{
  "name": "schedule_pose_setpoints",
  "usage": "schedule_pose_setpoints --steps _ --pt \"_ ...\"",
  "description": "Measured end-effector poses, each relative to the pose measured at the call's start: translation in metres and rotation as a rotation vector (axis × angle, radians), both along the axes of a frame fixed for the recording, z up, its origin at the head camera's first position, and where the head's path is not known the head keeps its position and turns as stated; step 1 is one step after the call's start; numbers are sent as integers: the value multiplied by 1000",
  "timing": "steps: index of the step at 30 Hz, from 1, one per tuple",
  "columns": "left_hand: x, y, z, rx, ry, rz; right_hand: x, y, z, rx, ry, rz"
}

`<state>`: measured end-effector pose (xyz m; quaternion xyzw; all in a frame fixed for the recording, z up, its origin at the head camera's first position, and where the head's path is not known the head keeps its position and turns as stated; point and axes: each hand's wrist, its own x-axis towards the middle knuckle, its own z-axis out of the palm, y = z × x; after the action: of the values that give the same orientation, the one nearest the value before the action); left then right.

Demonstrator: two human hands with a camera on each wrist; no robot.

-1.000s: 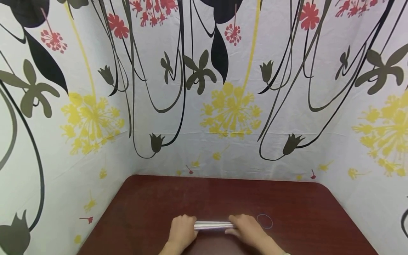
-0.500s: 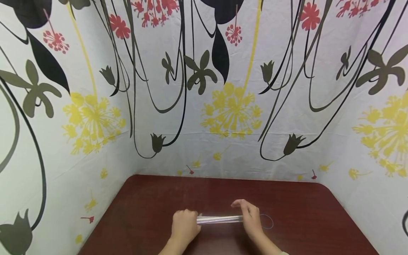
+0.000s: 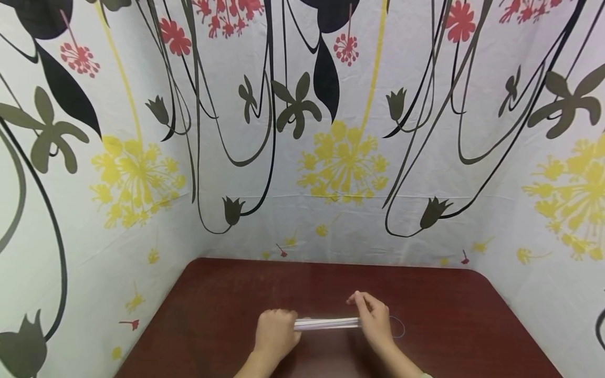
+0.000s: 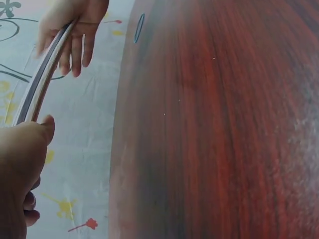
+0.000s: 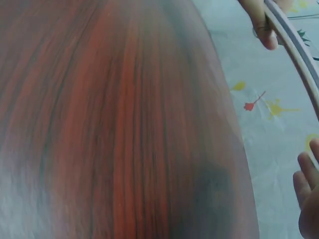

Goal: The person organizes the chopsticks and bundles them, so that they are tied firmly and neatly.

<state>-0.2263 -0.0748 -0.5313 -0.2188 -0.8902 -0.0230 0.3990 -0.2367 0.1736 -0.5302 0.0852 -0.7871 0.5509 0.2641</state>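
Note:
A slim bundle of whitish and grey sticks (image 3: pixel 327 324) is held level above the table, running between my two hands. My left hand (image 3: pixel 275 333) grips its left part, fingers wrapped over it. My right hand (image 3: pixel 375 324) is at the other end, palm turned towards the bundle, which meets it there. In the left wrist view, the fingers (image 4: pixel 77 55) of that right hand extend straight and apart below the bundle. The right wrist view shows only part of the bundle (image 5: pixel 295 47) and the same loose fingers.
A thin loop like a rubber band (image 3: pixel 397 327) lies on the dark red wooden table (image 3: pixel 264 289), just right of my right hand. Flower-patterned white cloth (image 3: pixel 350 226) hangs round the back and sides of the table.
My right hand has let go its grip on the bundle's right end, shifted right and straightened its fingers. The left hand keeps its hold; the sticks look closer together than half a second ago.

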Motion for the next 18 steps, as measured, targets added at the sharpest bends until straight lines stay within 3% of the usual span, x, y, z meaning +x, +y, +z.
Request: schedule_pose_setpoints --steps 2,4,7,11,18 --pt "0 0 -1 -12 23 6 1 -2 2 -44 -73 -13" --pt "1 1 -2 -22 25 27 2 -4 4 -76 -69 28" --pt "2 3 -2 -33 -7 68 3 -4 7 -78 49 130" --pt "3 5 1 -2 -41 82 2 -1 11 7 190 233" --pt "5 2 2 37 17 39 5 5 11 3 257 303"
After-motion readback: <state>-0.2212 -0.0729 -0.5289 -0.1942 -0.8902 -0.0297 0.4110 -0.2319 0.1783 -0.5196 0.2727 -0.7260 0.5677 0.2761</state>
